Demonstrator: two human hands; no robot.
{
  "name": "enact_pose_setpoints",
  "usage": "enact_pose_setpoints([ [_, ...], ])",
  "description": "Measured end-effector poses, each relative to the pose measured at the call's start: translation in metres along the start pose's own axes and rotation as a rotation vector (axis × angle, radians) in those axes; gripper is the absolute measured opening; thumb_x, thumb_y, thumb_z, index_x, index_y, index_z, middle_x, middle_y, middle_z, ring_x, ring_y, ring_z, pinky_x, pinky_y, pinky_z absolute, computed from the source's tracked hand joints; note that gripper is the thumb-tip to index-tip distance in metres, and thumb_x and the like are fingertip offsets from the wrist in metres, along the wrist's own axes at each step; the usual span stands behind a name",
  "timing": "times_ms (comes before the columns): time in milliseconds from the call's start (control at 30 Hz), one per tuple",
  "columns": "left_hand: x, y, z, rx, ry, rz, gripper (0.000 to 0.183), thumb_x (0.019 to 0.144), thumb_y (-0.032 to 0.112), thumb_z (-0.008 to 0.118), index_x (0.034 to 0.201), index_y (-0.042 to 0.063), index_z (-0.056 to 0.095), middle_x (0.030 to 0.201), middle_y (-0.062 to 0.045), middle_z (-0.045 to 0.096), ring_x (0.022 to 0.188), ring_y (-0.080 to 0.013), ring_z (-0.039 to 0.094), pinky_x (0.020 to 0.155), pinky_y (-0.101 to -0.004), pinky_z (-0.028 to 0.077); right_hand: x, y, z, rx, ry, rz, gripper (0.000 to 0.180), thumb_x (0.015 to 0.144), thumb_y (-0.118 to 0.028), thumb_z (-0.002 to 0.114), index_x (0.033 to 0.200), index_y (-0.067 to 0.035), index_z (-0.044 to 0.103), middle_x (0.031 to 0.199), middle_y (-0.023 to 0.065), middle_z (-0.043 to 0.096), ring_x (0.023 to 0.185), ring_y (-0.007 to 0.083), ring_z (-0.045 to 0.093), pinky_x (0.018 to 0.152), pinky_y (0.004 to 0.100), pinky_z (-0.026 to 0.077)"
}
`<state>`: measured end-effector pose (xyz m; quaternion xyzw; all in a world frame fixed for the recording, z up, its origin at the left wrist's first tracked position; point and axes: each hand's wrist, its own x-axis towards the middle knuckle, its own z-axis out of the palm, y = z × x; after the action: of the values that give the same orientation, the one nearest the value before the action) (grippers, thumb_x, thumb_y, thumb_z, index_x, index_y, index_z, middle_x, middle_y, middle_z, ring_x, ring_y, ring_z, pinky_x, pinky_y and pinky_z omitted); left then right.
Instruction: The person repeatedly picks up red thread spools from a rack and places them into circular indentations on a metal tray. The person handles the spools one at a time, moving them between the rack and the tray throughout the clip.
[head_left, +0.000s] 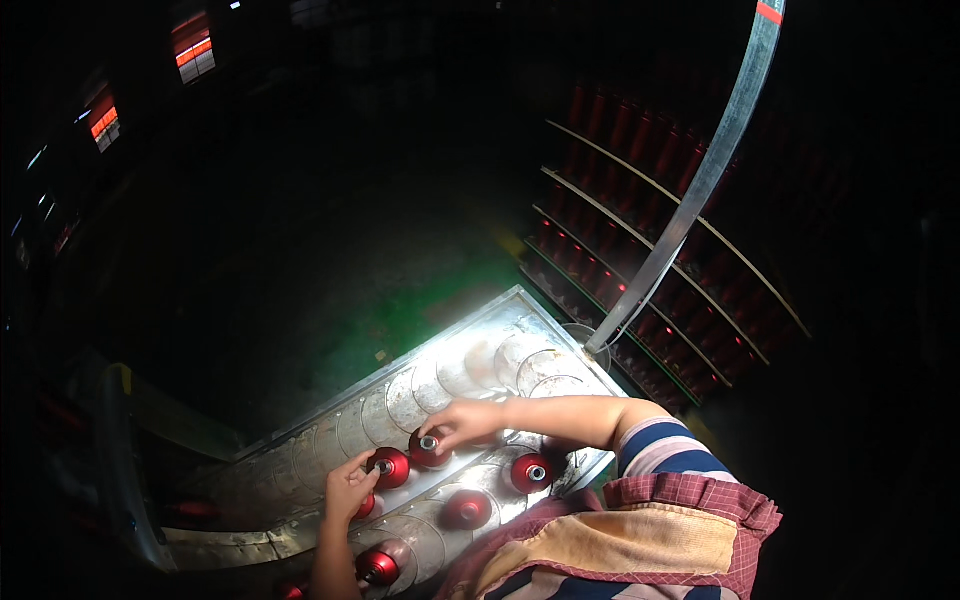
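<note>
My left hand (349, 484) has its thumb and forefinger at the neck of a glossy red metal bottle (396, 463), which stands upright with its open mouth facing me. Just up and to the right, my right hand (469, 422) pinches the neck of a second red bottle (421, 453). The two bottles stand close together on a worn slat conveyor (390, 409). Part of another red bottle (364, 508) shows beside my left hand. On the nearer lane stand more red bottles: one at the right (525, 471), a glare-washed one (457, 508) and one lower down (380, 564).
A metal rail (360, 391) borders the conveyor's far side, and a divider strip (442, 480) separates its lanes. Past the conveyor's end rises a metal post (675, 225). Behind it, shelves (600, 217) hold rows of red cylinders. A curved metal bar (124, 465) stands at left.
</note>
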<state>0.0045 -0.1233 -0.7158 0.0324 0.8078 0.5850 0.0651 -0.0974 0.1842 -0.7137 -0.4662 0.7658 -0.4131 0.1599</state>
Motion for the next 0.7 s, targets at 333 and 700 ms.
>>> enact_pose_setpoints([
  [333, -0.016, -0.042, -0.026, -0.185, 0.466, 0.134, 0.027, 0.087, 0.001, 0.061, 0.113, -0.001, 0.067, 0.075, -0.007, 0.064, 0.059, -0.0124, 0.058, 0.055, -0.0245, 0.048, -0.030, 0.025, 0.005, -0.041, 0.457, -0.081, 0.031, 0.083, -0.028, 0.077, 0.110, -0.015, 0.070, 0.086, 0.0049, 0.058, 0.076, 0.0175, 0.057, 0.069, 0.0308, 0.047],
  [700, -0.069, -0.047, -0.019, 0.612, 0.363, 0.309, 0.040, 0.081, 0.004, 0.067, 0.114, 0.024, 0.074, 0.148, -0.025, 0.039, 0.127, -0.0418, 0.047, 0.105, -0.0445, 0.041, -0.091, 0.001, 0.001, -0.466, 0.407, 0.227, 0.065, 0.085, -0.017, 0.069, 0.142, -0.038, 0.047, 0.152, 0.0364, 0.017, 0.136, 0.0549, 0.028, 0.111, 0.0542, 0.032],
])
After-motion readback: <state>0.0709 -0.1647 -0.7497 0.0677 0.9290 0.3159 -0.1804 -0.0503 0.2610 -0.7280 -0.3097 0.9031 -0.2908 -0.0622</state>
